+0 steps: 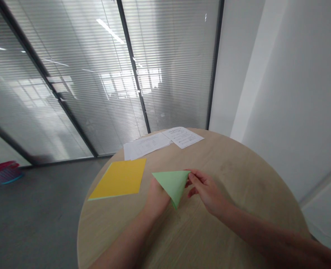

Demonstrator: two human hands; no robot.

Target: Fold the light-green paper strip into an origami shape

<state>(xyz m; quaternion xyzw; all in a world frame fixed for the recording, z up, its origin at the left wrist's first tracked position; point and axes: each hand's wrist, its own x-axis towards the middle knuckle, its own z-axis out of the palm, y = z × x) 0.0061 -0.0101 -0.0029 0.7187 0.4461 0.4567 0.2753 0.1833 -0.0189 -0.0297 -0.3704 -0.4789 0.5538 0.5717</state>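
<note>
A light green sheet of paper (174, 184), folded into a triangle, is held up over the table with one point hanging down. My right hand (206, 188) pinches its upper right corner between thumb and forefinger, while the other fingers curl below. From the left, my left hand (157, 196) reaches in behind the green paper and touches it. The paper covers the left fingers, so their grip is hidden. To the left of my hands lies a yellow sheet (120, 177), with a green edge showing beneath it.
White printed sheets (148, 145) and another printed page (183, 137) lie at the far edge of the round wooden table (224, 160). Behind it stand a glass partition with blinds (171, 74) and a white wall (302, 93). A pink and blue basket (4, 172) sits on the floor.
</note>
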